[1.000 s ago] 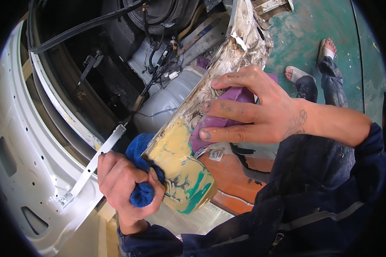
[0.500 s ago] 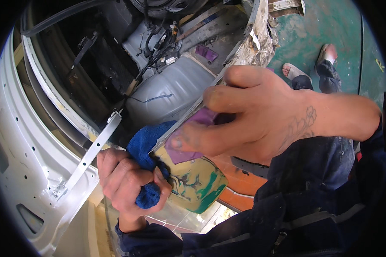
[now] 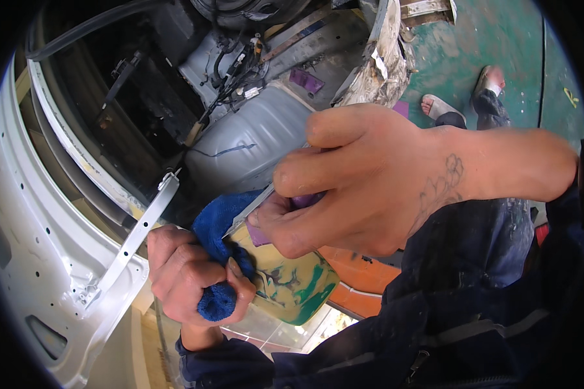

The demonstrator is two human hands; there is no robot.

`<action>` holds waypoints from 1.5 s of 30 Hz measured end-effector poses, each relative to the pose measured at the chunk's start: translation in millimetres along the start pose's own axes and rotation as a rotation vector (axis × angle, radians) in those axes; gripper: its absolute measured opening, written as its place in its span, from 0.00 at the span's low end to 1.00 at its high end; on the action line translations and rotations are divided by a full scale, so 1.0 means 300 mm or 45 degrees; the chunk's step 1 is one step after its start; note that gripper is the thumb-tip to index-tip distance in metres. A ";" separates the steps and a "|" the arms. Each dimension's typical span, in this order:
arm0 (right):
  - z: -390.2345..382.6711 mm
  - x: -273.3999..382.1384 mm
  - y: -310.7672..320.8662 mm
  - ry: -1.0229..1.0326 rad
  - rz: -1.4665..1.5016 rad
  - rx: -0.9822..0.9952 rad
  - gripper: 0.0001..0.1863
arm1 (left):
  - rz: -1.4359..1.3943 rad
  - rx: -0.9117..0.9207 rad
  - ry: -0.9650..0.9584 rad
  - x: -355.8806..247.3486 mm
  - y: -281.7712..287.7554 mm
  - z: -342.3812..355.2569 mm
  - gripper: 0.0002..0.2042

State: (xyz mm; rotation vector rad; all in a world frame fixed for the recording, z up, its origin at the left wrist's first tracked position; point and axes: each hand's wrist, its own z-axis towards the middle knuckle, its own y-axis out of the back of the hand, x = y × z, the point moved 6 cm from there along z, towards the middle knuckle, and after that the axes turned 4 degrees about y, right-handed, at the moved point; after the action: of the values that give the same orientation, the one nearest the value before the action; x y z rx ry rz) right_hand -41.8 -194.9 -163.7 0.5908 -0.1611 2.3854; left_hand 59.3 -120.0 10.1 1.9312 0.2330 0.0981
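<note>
My left hand (image 3: pixel 185 272) is closed around a bunched blue cloth (image 3: pixel 219 217), at the near end of a metal body edge (image 3: pixel 386 58) coated in rough whitish filler. My right hand (image 3: pixel 363 181) is curled over a purple sheet (image 3: pixel 257 233) on that edge, its fingers bent and pressed onto it, hiding much of the sheet. Just below both lies a yellow filler patch (image 3: pixel 292 292) smeared with green and dark streaks, between the blue cloth and my right hand.
A white perforated panel (image 3: pixel 45 272) with a white strut (image 3: pixel 143 227) curves down the left. The open car interior holds wiring (image 3: pixel 237 78), a silver hump (image 3: pixel 246 129) and a purple scrap (image 3: pixel 306 80). Sandaled feet (image 3: pixel 440 107) stand on green floor (image 3: pixel 474 32); orange flooring (image 3: pixel 363 295) shows below.
My right hand has slid down and left along the edge with the purple sheet, its fingers curling tighter. My left hand stays on the blue cloth, nearly in place.
</note>
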 end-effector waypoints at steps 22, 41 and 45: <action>0.001 -0.039 0.021 0.082 -0.051 -0.150 0.11 | -0.010 -0.021 -0.014 0.009 0.002 -0.014 0.09; 0.004 -0.027 0.027 -0.042 -0.080 -0.055 0.10 | -0.059 -0.093 -0.060 0.039 -0.013 0.008 0.10; 0.037 -0.006 0.004 -0.010 0.017 -0.064 0.11 | -0.004 -0.098 -0.032 0.001 0.003 -0.005 0.09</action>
State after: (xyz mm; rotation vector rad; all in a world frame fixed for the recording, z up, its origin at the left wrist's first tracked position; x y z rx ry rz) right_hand -37.2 -199.7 -154.5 0.5773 -0.2287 2.3849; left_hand 59.4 -118.9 11.5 1.8540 0.2123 0.0793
